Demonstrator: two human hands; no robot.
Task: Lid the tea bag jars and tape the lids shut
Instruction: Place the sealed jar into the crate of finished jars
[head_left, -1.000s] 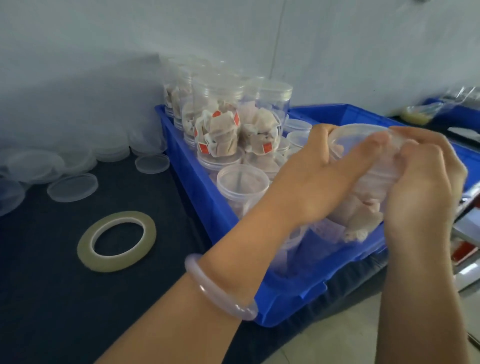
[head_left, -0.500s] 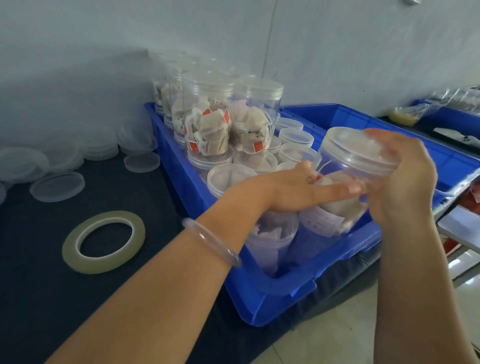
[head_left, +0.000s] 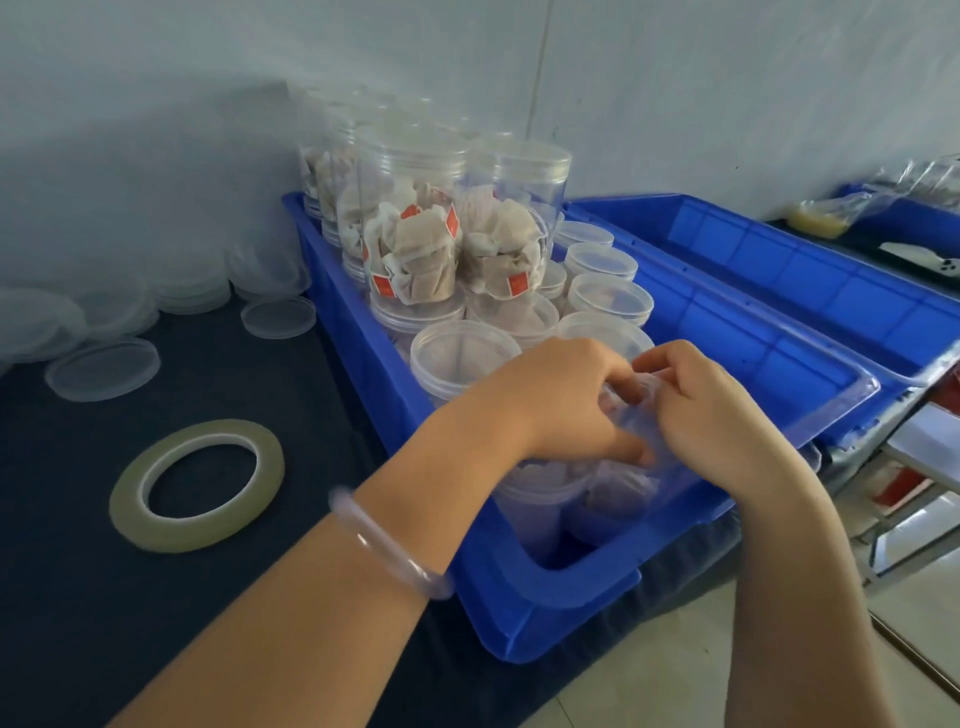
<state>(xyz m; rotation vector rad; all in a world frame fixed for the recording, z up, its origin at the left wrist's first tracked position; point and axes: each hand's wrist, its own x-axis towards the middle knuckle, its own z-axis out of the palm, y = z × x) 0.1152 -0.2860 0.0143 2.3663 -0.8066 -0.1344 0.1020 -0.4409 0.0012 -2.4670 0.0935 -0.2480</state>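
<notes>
Gripping the clear round plastic lid (head_left: 629, 413) from both sides, the left hand (head_left: 566, 400) and the right hand (head_left: 711, 415) curl their fingers over its rim. It sits atop a clear plastic jar of tea bags (head_left: 618, 491), which stands upright at the near end of the long blue plastic crate (head_left: 545, 603), just beside other lidded jars. A yellowish ring-shaped roll of tape (head_left: 127, 493) lies flat on the dark worktop (head_left: 78, 597) left of the crate, with loose clear lids (head_left: 101, 369) beyond it.
</notes>
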